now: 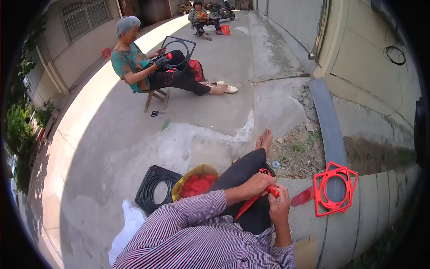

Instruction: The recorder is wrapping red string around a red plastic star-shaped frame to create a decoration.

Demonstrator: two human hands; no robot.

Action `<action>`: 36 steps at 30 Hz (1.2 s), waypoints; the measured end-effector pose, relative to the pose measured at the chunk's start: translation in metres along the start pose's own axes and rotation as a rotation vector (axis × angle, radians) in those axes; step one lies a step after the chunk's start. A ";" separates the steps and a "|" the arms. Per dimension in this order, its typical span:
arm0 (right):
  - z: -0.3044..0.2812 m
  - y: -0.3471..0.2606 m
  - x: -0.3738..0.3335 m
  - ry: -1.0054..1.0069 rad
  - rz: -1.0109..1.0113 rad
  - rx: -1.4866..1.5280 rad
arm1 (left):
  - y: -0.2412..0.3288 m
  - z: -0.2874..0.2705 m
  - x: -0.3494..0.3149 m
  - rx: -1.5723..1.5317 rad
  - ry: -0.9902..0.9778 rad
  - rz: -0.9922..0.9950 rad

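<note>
Above my lap my two hands are close together. My left hand [255, 185] has its fingers pinched on a small bright red piece [273, 193], whose kind is too small to make out. From the other side, my right hand [280, 210] grips the same red piece between thumb and fingers. Under them, across my dark trousers, lies a flat red plastic frame [245, 208], mostly hidden by my hands and left forearm. A yellow bag [177, 192] beside my left thigh holds several red bundles [195, 184].
Black frames [146, 197] lie stacked left of the bag, near white plastic [127, 224]. Red square frames with round openings [319, 197] and a red bundle [303, 196] rest at my right. A seated person [130, 62] holds a black frame; scissors [155, 113] lie nearby. Another person [199, 20] sits farther back.
</note>
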State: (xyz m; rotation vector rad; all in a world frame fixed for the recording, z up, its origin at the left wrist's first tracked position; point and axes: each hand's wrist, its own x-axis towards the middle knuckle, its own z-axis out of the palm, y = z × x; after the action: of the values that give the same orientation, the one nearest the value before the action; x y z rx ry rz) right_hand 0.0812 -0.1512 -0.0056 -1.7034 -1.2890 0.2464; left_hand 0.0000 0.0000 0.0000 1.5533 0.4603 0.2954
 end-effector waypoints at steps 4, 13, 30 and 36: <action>-0.046 -0.012 -0.010 0.216 0.216 1.203 | 0.023 -0.006 0.006 -0.338 -0.021 -0.223; -0.156 -0.005 -0.133 0.306 0.507 1.113 | -0.013 -0.016 0.019 -0.187 -0.017 -0.403; 0.005 0.026 -0.023 0.174 0.784 0.942 | -0.018 -0.012 0.015 -0.375 -0.081 -0.454; -0.004 0.012 -0.059 0.187 0.773 0.937 | -0.032 -0.002 0.013 -0.570 -0.150 -0.533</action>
State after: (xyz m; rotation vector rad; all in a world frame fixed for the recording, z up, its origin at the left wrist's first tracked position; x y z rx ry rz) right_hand 0.0664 -0.2026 -0.0343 -1.2459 -0.2046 0.9464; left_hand 0.0067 0.0077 -0.0331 0.8489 0.5905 -0.1021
